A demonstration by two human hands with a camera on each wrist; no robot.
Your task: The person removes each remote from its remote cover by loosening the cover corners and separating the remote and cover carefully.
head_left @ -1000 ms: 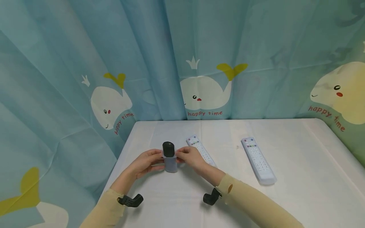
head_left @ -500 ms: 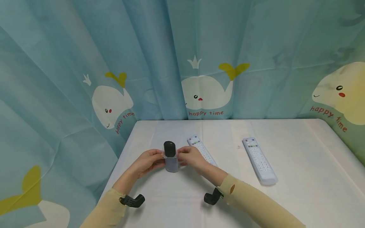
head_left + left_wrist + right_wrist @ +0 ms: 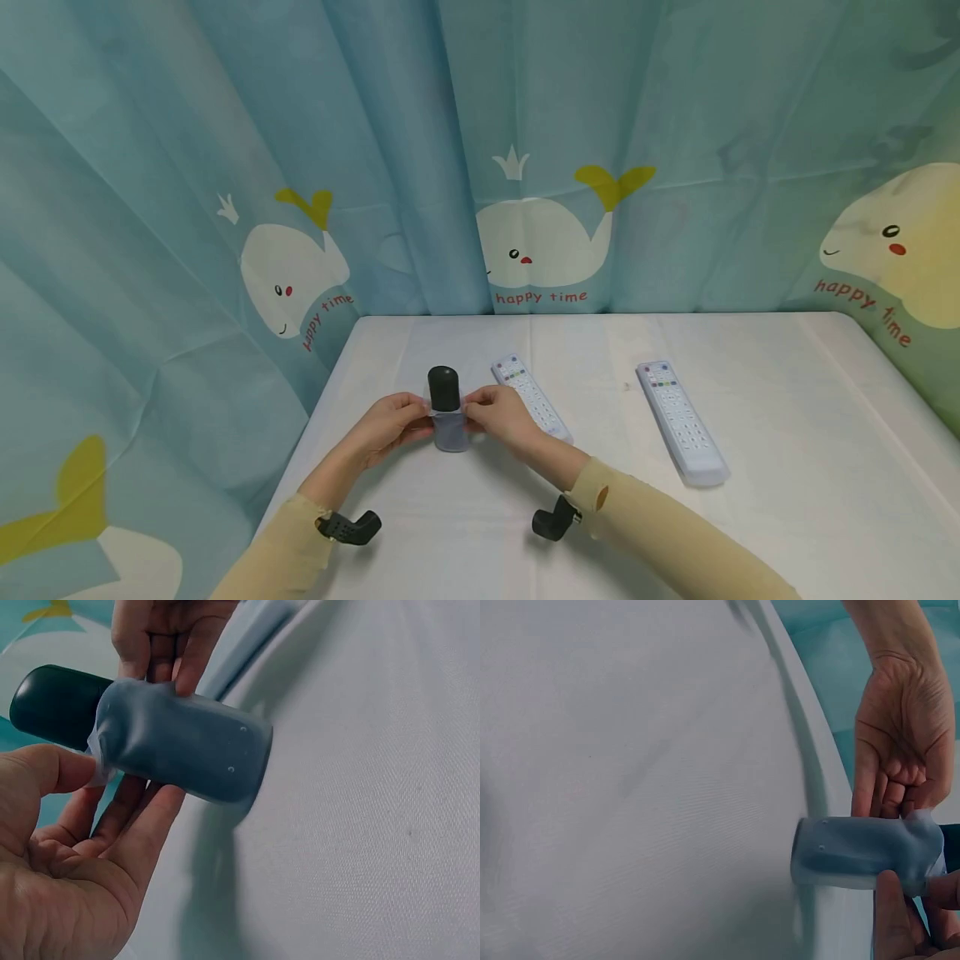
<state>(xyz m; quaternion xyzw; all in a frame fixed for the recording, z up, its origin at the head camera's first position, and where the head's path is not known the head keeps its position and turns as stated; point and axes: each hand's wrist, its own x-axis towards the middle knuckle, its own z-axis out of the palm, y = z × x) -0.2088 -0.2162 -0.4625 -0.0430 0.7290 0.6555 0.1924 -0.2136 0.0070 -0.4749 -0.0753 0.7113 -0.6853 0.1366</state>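
Observation:
A smooth black remote control (image 3: pixel 444 388) with a rounded end stands partly inside a translucent silicone cover (image 3: pixel 451 433), upright in the head view. The cover's mouth is bunched and folded around the remote, as the left wrist view shows. My left hand (image 3: pixel 390 425) pinches the cover's rim between thumb and fingers on the left side, other fingers along its edge. On the opposite side, my right hand (image 3: pixel 506 412) pinches the same rim. In the left wrist view, the black end (image 3: pixel 56 705) sticks out beyond the cover (image 3: pixel 184 742). The remote's buttons are hidden.
Behind my right hand lies a white remote control (image 3: pixel 531 396), partly covered by the wrist. Farther right, another white remote (image 3: pixel 681 423) rests in a clear cover on the white table (image 3: pixel 810 417). A blue whale-print curtain (image 3: pixel 420 167) hangs behind the table.
The black remote's end now shows slightly higher above the cover's rim. My left fingers have drawn in against the cover; both hands stay in nearly the same place.

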